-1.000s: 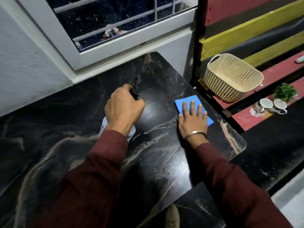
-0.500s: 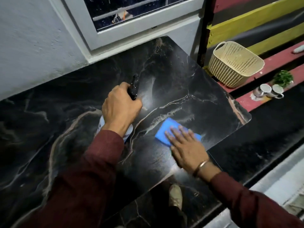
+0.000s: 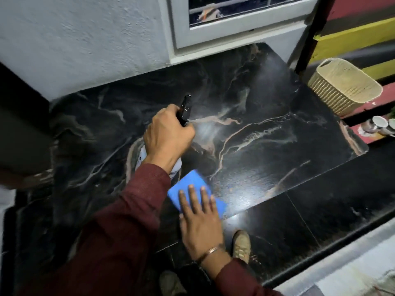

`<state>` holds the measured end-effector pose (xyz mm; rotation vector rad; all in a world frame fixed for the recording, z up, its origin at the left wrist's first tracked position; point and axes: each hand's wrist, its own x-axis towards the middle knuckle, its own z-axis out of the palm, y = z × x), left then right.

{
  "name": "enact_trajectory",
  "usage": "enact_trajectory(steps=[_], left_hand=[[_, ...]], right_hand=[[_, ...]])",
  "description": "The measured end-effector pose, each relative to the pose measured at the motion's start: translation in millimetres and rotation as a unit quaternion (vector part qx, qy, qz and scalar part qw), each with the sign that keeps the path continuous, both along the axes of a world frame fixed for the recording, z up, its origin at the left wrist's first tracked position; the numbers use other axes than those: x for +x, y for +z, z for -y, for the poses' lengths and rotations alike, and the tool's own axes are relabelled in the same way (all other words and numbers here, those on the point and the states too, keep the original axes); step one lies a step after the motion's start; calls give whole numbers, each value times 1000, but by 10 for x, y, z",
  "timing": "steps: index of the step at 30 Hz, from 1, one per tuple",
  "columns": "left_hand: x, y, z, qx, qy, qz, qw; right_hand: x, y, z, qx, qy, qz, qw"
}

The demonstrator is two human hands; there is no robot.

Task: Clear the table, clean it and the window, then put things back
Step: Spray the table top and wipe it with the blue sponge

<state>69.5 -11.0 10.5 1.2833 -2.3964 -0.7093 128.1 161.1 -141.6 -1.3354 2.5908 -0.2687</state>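
The black marbled table (image 3: 267, 159) lies below the white-framed window (image 3: 235, 24). My left hand (image 3: 168, 137) grips a white spray bottle (image 3: 185, 108) with a black trigger head, held over the table's middle; a pale mist patch shows just right of the nozzle. My right hand (image 3: 201, 223) presses flat, fingers spread, on a blue cloth (image 3: 190, 189) near the table's front edge, close below the bottle. Most of the bottle's white body is hidden by my left hand and sleeve.
A cream perforated basket (image 3: 344, 86) stands on the red and yellow slatted bench at the right. Two white cups (image 3: 380, 123) sit beside it. A grey wall rises behind the table at the left. My shoes (image 3: 241, 244) show on the dark floor below.
My right hand has slid the blue cloth from the table's right side toward the front, close under the spray bottle. My left hand keeps its grip on the bottle. The view has shifted left.
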Motion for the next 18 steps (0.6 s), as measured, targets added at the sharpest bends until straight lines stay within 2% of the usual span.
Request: enact_trajectory(steps=[3,5,8,10,13,15,18], left_hand=[[250,-22,160,-13,15,11,1000],[414,-34,290,-16,31,13,999],[605,-24,447,-21,50,2,999],[749,-20,555,-30,65,-12,997],[922,-36,667,-32,92,-23,995],[1049,-63,716,-27,110,-27,993],[1282,-102,780,-20,138,-19,990]], right_hand=[[572,48,172,2,125,29,992],[407,2,143,-13,147,13,989],[-409,-73,122,9,37,-47,998],[-957,-50,290,34,-60,-41,997],[-1112,-38,677,45,-118,-35,991],[-816,-48,890,29,-79,-46,995],[-89,-31,1011,6,39,-34,999]])
